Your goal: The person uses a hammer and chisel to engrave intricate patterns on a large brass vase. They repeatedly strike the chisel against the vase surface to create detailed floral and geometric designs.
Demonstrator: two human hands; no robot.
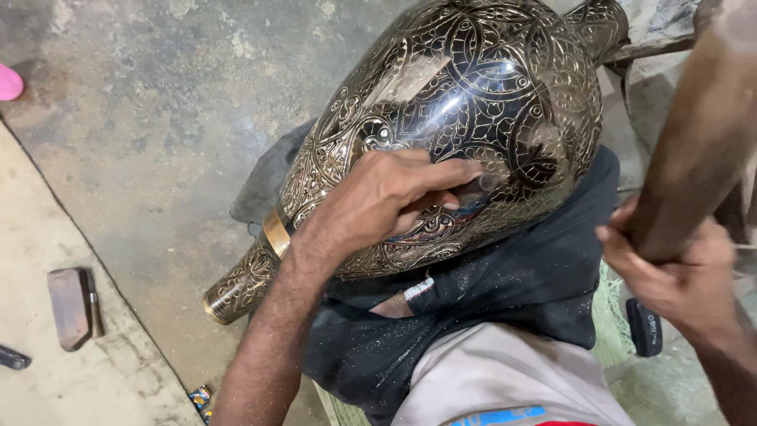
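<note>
A large dark metal vase engraved all over with bright floral scrollwork (473, 102) lies on its side across my lap, its belly resting on a black cloth speckled with fine glittering dust (520, 292) and its narrow neck with a plain brass band (276, 234) pointing down toward the grey concrete floor (158, 134). Laid like this, I judge, the curved wall is steady and turned up to my eyes. My left hand (386, 197) lies on the belly, wrist bent and forearm coming up from the lower edge of view; thumb and forefinger are pinched shut on a small slender tool (479, 183), its tip touching the engraved surface while the other fingers curl under, against the metal, likely to brace the hand. My right hand (678, 272) is at the right edge, well apart from the vase, its fingers wrapped closed around a thick brown wooden handle (702, 134) that rises steeply out of view; I cannot see its head. Just below that hand lies a small black oblong object (644, 326). Off to the left on the floor rests a flat brown block (69, 306).
</note>
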